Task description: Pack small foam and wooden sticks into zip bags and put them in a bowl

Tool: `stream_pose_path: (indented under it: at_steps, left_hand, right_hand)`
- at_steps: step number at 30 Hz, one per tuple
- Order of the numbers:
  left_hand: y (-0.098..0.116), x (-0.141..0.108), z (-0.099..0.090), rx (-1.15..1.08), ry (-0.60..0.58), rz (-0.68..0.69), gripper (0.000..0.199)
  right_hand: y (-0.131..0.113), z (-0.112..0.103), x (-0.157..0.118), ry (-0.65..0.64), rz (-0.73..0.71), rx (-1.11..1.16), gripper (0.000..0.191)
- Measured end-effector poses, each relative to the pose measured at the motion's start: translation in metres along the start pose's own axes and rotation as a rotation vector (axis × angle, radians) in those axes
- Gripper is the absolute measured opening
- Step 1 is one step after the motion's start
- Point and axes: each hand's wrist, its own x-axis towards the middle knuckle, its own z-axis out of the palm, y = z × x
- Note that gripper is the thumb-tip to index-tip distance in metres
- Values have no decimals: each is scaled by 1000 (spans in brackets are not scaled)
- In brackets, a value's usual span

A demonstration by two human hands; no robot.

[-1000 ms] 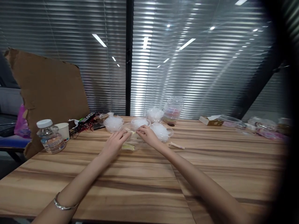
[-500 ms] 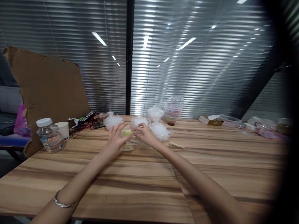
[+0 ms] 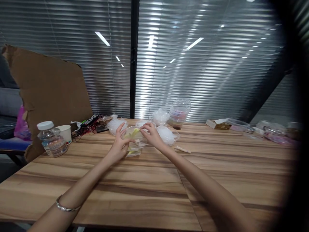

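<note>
Between my hands is a clear plastic piece with yellow-green strips [image 3: 131,133] in it. My left hand [image 3: 120,142] grips its left side, fingers curved and thumb across the front. The fingertips of my right hand [image 3: 151,133] pinch at the yellow strips on its upper right. Just below, on the table, rests another clear packet with yellow content [image 3: 133,151]. Behind the hands are a white plastic bundle [image 3: 116,125], a round clear tub with white content [image 3: 145,123], and further white bundles [image 3: 166,134] to the right.
A clear bottle [image 3: 52,140] and a paper cup [image 3: 65,133] stand at the left, before a cardboard sheet [image 3: 53,87]. Stacked clear containers [image 3: 179,114], a small stick [image 3: 182,149], a box [image 3: 218,124] and plastic packaging [image 3: 272,129] lie to the right on the wooden table [image 3: 135,193].
My right hand has risen slightly, pinching the yellow strips. The clear piece between the hands shows more fully, and the fingers of my left hand have shifted. More of the packet below is visible.
</note>
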Motion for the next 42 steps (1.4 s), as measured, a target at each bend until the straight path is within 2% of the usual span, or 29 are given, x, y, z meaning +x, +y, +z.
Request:
stream_pose_path:
  at_steps: [3, 5, 9, 12, 16, 20, 22, 26, 29, 31, 34, 37, 39, 42]
  left_hand:
    - [1, -1, -1, 20, -18, 3, 30]
    - [2, -1, -1, 30, -24, 3, 30]
    - [-1, -3, 1, 34, -18, 5, 28]
    - [-3, -3, 3, 23, -10, 3, 28]
    - [-4, -4, 4, 13, 14, -63, 27]
    - [-1, -3, 1, 38, 28, -107, 33]
    - [-1, -2, 0, 40, 21, -108, 37]
    - [-2, -2, 1, 5, 24, -127, 48]
    - [-4, -2, 2, -50, 33, -145, 51]
    - [-4, -2, 2, -89, 37, -160, 52]
    - [-5, -2, 2, -158, 38, -197, 52]
    - [-6, -2, 1, -190, 49, -217, 50]
    - [-8, -2, 2, -181, 60, -224, 50]
    - [-13, -3, 4, -186, 67, -241, 51]
  right_hand:
    - [-6, -5, 2, 80, -87, -21, 21]
    - [-8, -7, 1, 61, -172, -86, 22]
    - [-10, -7, -6, -147, -367, -373, 26]
    - [-12, -5, -10, -269, -453, -514, 25]
    - [-13, 1, -8, -308, -484, -524, 23]
    - [-13, 12, -1, -407, -569, -480, 19]
    - [-14, 17, 3, -429, -538, -476, 15]
    - [-20, 22, 6, -394, -356, -377, 9]
    - [-20, 23, 7, -300, -218, -245, 15]
    - [-19, 24, 10, -264, -199, -188, 21]
    - [-18, 29, 18, -384, -207, -214, 34]
    - [-22, 33, 25, -512, -161, -285, 27]
    - [-26, 33, 27, -513, -140, -293, 19]
    - [-30, 28, 29, -462, -111, -274, 17]
